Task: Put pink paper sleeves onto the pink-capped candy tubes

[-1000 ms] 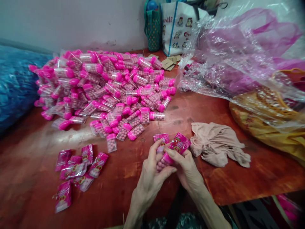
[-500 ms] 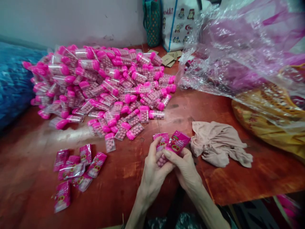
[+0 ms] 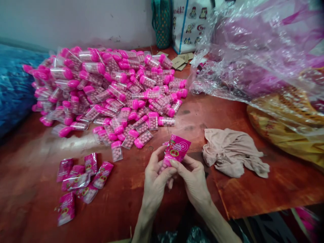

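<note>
In front of me my left hand [image 3: 155,175] is closed around a small clear candy container [image 3: 164,165] filled with pink balls. My right hand [image 3: 193,177] pinches a pink printed sleeve [image 3: 179,146] that covers the container's upper end; how far it reaches is partly hidden by my fingers. An edge of another printed piece peeks out behind it, above my left fingertips. To the left lie several containers in pink printed sleeves [image 3: 66,206]. Beyond my hands spreads a large heap of unsleeved candy containers [image 3: 116,91] with bright pink caps.
A crumpled beige cloth [image 3: 234,152] lies right of my hands. Clear plastic wrapping [image 3: 227,74] overhangs a yellow bag [image 3: 283,128] at the right. Cardboard pieces [image 3: 178,62] and a white printed bag [image 3: 191,25] are at the back. A blue bag [image 3: 15,87] stands far left.
Both hands have shifted slightly left. The printed sleeve has moved left and now sits over the container's end, with my hands closer together. The heap and the sleeved containers stay put.
</note>
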Demonstrator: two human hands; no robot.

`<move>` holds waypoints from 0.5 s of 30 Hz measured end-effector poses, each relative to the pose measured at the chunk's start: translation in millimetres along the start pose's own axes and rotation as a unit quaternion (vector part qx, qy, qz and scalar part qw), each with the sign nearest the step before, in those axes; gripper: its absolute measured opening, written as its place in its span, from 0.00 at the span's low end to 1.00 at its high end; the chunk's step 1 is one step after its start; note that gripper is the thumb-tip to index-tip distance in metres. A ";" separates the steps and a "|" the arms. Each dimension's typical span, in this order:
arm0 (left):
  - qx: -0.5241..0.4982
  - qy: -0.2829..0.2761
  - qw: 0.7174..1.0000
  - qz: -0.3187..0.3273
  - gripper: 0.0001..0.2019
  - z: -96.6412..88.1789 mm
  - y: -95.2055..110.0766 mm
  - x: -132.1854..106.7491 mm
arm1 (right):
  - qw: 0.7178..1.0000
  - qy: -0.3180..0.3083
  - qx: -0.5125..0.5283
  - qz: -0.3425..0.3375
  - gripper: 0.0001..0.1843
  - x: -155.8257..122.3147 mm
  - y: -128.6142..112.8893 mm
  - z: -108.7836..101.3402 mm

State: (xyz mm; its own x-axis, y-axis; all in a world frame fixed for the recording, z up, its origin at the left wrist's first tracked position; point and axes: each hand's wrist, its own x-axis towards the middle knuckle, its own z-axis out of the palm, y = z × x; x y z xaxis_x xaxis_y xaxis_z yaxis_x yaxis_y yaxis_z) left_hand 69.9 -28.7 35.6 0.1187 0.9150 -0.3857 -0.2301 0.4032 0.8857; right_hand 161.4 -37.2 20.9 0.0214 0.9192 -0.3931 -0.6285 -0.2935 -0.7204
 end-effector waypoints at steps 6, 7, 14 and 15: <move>0.055 0.000 0.998 -0.002 0.25 0.3 4.8 -2.4 | 1.000 -0.015 0.002 0.007 0.09 0.3 -1.7 -2.0; 0.058 0.002 0.998 0.000 0.24 0.0 5.1 -3.1 | 1.000 -0.021 -0.002 0.006 0.10 -0.7 -1.9 -1.6; -0.009 0.075 0.997 0.008 0.14 1.4 -2.4 -6.1 | 0.991 -0.019 -0.113 -0.066 0.11 -6.5 1.2 2.5; -0.033 0.088 0.996 0.002 0.11 3.1 -2.9 -5.1 | 0.988 -0.014 -0.134 -0.074 0.11 -6.1 2.4 1.6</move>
State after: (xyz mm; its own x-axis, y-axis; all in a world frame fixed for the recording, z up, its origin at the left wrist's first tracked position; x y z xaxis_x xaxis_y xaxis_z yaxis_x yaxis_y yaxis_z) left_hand 72.9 -34.6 35.8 -0.0513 0.9031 -0.4263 -0.2930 0.3945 0.8709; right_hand 158.5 -43.1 22.5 0.0731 0.9633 -0.2585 -0.3907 -0.2108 -0.8960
